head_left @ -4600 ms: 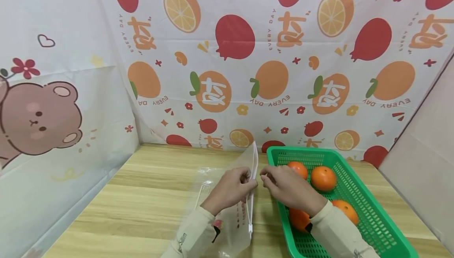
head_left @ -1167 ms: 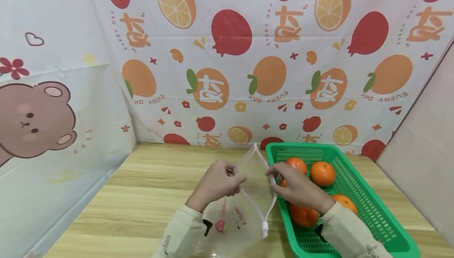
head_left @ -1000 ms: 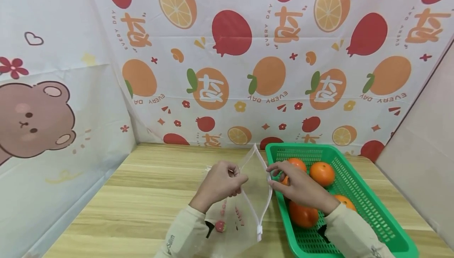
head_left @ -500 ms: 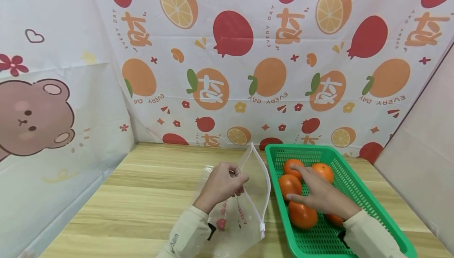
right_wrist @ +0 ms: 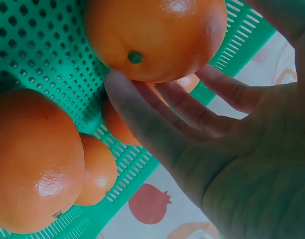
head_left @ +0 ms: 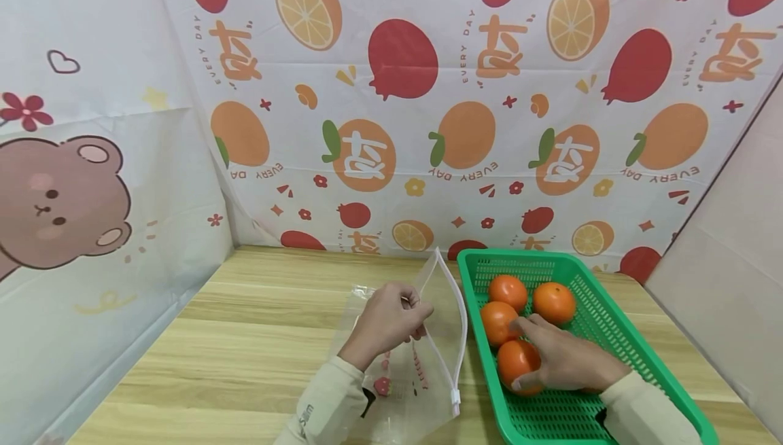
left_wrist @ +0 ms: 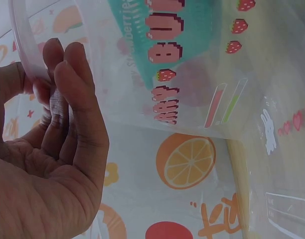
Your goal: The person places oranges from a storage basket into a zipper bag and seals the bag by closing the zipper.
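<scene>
Backdrop: we look onto a white cloth [head_left: 404, 153] printed with oranges and red pomegranates, behind a wood-grain table [head_left: 245, 336].
Left-hand grip: we see the left hand [head_left: 391, 319] with its fingers curled in to meet the thumb, pinching the near side of a clear zip bag [head_left: 431, 390] at the mouth.
Right-hand grip: we find the right hand [head_left: 565, 357] spread about the front orange [head_left: 516, 361], thumb well apart from the fingers (whether they press the fruit, we cannot tell).
Bag mouth: we see two pale pink edges parted in the middle, meeting at the far corner and at the white slider [head_left: 455, 399].
Bag edge: its far lip runs just beside the left rim of the green basket [head_left: 486, 370].
Basket room: we see slotted floor between the right hand and the right wall; the left wall is close to the front orange.
Table room: to the left of the bag, we see wood reaching the side cloth [head_left: 61, 207].
Fruit: we count three more oranges [head_left: 554, 302] behind, glossy and round, with another patch of orange under the right wrist.
Bag print: we make out pink block letters and small strawberries on the transparent plastic.
</scene>
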Demonstrator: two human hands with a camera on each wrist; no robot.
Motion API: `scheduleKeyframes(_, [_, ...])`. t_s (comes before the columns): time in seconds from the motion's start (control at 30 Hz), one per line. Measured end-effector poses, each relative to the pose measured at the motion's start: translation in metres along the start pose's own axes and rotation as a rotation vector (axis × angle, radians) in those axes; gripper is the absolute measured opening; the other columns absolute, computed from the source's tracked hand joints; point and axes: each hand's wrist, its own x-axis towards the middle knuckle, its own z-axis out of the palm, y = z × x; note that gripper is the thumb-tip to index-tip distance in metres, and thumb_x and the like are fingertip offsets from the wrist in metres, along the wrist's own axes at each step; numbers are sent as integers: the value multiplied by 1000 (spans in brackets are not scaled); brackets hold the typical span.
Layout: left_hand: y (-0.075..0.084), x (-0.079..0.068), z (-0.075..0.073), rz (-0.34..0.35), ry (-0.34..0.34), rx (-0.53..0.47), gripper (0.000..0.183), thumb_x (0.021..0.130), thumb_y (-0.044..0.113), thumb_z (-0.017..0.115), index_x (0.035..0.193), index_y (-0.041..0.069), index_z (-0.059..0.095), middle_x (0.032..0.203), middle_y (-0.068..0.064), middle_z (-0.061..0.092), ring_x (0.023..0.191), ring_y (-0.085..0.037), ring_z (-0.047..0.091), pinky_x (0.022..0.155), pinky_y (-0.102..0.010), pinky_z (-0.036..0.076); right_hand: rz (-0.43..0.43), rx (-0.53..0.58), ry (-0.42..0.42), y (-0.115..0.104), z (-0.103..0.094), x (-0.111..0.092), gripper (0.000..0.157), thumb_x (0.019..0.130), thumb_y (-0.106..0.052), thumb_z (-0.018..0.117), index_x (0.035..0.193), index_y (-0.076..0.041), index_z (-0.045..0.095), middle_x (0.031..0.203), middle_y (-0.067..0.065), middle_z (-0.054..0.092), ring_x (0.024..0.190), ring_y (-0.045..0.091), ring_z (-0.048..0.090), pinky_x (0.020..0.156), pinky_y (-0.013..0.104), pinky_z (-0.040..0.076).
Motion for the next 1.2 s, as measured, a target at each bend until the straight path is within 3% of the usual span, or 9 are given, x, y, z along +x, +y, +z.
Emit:
scheduleKeyframes(0.1, [-1,-1,1,0,0,2,25,89,18,61,65,12,60,56,6,66,54,-12,67,46,-27,49,-6,-17,-23,1,2,1,70,71,-36,92,129,-19,57,124,5,55,102,25,55,85,59,51])
scheduleKeyframes(0.23, [-1,-2,1,1,3,0,25,89,18,61,65,11,60,56,6,66,55,-12,67,47,-28,50,25,-19,-62,3,6,2,75,70,-35,93,134,-19,56,136,10,53,107,29,56,92,63,48])
scheduleKeyframes(0.43, [0,-1,0,5,3,0,24,89,17,61,66,11,60,56,6,66,54,-12,67,47,-27,50,-18,16,-127,8,11,5,76,70,-30,92,134,-17,54,121,2,57,103,26,54,91,58,48])
scheduleKeyframes(0.67, [2,-3,1,9,4,9,23,92,18,58,70,11,59,58,7,67,55,-12,67,46,-27,48,-23,34,-126,10,9,2,74,71,-32,91,135,-17,55,121,2,57,101,26,53,86,56,49])
scheduleKeyframes(0.83, [2,-3,-1,9,-6,19,22,92,19,57,72,11,58,58,8,67,55,-12,67,45,-28,47,-59,38,-49,10,2,-1,79,72,-35,90,139,-14,53,122,2,58,100,26,54,79,50,50])
scheduleKeyframes(0.97, [0,-1,-2,15,-14,18,21,92,18,56,72,11,57,58,8,67,54,-12,67,45,-27,48,-141,33,72,9,-6,-3,78,75,-36,89,138,-10,52,125,6,57,100,25,56,77,48,51])
scheduleKeyframes(1.2, [-2,3,-6,29,-36,-2,20,91,17,55,72,10,57,58,7,67,55,-13,68,46,-27,48,-176,40,276,2,-14,1,80,77,-34,89,144,-20,47,129,12,51,105,29,55,78,49,55])
